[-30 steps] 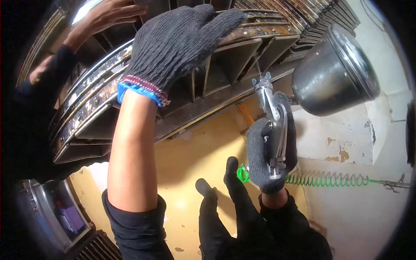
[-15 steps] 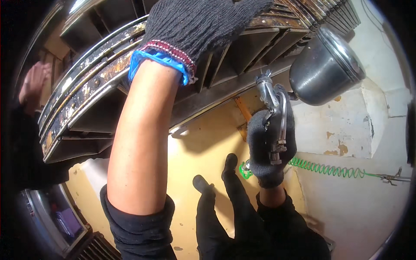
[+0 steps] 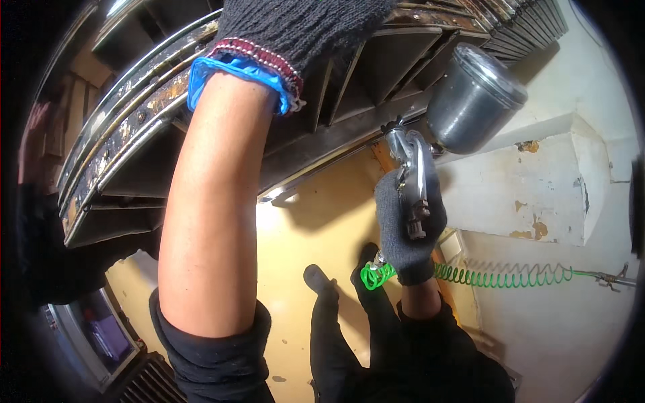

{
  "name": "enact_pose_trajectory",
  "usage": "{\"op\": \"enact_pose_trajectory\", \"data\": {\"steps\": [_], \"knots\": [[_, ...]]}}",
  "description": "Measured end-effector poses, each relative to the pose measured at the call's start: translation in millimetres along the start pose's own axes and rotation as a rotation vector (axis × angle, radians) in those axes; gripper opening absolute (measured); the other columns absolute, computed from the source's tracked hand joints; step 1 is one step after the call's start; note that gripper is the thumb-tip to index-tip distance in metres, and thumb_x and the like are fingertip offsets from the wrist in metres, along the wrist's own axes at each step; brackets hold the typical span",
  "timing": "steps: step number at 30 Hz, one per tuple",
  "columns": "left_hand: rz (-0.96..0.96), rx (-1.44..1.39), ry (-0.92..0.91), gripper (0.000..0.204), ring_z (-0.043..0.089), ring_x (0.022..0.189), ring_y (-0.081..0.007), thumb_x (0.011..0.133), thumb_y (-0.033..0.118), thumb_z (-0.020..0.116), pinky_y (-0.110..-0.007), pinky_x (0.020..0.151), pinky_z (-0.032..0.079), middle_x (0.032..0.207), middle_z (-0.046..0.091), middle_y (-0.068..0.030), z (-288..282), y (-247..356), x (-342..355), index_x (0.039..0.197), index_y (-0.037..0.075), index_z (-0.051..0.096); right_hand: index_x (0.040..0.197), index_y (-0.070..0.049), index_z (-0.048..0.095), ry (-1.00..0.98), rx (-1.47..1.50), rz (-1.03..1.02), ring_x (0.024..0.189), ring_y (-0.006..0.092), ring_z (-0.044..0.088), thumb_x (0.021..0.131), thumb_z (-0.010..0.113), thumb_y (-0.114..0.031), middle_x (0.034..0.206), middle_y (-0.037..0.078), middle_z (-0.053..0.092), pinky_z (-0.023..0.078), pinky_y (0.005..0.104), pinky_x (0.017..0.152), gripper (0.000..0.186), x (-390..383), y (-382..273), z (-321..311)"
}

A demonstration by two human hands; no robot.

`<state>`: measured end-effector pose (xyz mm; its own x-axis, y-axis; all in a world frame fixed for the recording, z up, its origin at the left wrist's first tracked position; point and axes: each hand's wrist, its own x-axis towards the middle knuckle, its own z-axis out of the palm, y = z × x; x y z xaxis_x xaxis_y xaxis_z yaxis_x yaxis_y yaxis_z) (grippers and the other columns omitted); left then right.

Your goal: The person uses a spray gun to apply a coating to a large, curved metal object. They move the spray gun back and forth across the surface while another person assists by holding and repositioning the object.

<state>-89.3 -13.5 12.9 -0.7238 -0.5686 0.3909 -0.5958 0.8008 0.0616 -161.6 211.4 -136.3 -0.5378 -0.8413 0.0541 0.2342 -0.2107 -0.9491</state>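
My left hand (image 3: 302, 27), in a dark knit glove with a blue cuff under its red-trimmed wrist, reaches over a large curved metal rack (image 3: 158, 101). The picture's top edge cuts off its fingers, so its grip cannot be seen. The rack has thin dark upright plates and a stained, flaking rim. Below it and to the right, my right hand (image 3: 405, 228), also gloved, is closed round a silver spray gun (image 3: 408, 158). A grey metal cup (image 3: 474, 101) is attached to the gun and leans up to the right. The gun's nozzle points up toward the rack's underside.
A green coiled hose (image 3: 497, 277) runs from beneath my right hand to a fitting at the right wall. A white boxy ledge (image 3: 517, 188) with chipped paint juts out there. At lower left is a framed opening (image 3: 101, 336) with purple things inside. Another person's dark sleeve (image 3: 50, 235) shows at far left.
My right hand with the spray gun has shifted slightly left, and the cup has moved left with it. My left hand has risen farther past the top edge.
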Motion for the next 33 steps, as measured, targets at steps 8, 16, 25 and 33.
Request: {"op": "enact_pose_trajectory", "data": {"steps": [8, 16, 25, 33], "knots": [[-0.23, -0.272, -0.019, 0.055, 0.069, 0.075, -0.0225, 0.102, 0.05, 0.04, -0.039, 0.079, 0.055, 0.082, 0.073, -0.0109, -25.6, 22.8, -3.2, 0.101, 0.009, 0.077, 0.113, -0.003, 0.058, -0.06, 0.536, 0.391, 0.071, 0.0082, 0.057, 0.095, 0.061, -0.014, 0.085, 0.0, 0.058, 0.047, 0.021, 0.061, 0.021, 1.5, 33.1, -55.9], [-0.379, -0.117, -0.041, 0.053, 0.069, 0.076, -0.022, 0.101, 0.048, 0.043, -0.036, 0.079, 0.054, 0.084, 0.074, -0.0101, -16.5, 15.4, 5.8, 0.102, 0.008, 0.077, 0.118, 0.001, 0.056, -0.139, -0.472, -0.014, 0.067, 0.0063, 0.056, 0.095, 0.06, -0.003, 0.08, 0.002, 0.057, 0.047, 0.0208, 0.057, 0.024, 5.9, -14.6, -29.0], [-0.346, -0.315, 0.169, 0.043, 0.064, 0.075, -0.0182, 0.099, 0.042, 0.052, -0.03, 0.069, 0.051, 0.088, 0.07, -0.0093, 0.3, 45.5, 6.7, 0.103, 0.005, 0.073, 0.129, 0.002, 0.056, -0.174, 0.162, 0.198, 0.075, 0.0065, 0.061, 0.089, 0.063, 0.009, 0.088, 0.002, 0.063, 0.051, 0.0207, 0.065, 0.041, 12.3, 1.9, -60.7], [-0.219, -0.166, 0.113, 0.038, 0.072, 0.094, -0.0246, 0.098, 0.037, 0.056, -0.033, 0.085, 0.053, 0.105, 0.075, -0.0115, 2.8, -8.2, -0.4, 0.113, 0.007, 0.074, 0.134, 0.0, 0.053, -0.293, 1.123, 0.646, 0.1, 0.0138, 0.061, 0.088, 0.067, -0.012, 0.114, 0.01, 0.063, 0.049, 0.0267, 0.092, 0.049, 16.9, 18.8, -83.4]]}}
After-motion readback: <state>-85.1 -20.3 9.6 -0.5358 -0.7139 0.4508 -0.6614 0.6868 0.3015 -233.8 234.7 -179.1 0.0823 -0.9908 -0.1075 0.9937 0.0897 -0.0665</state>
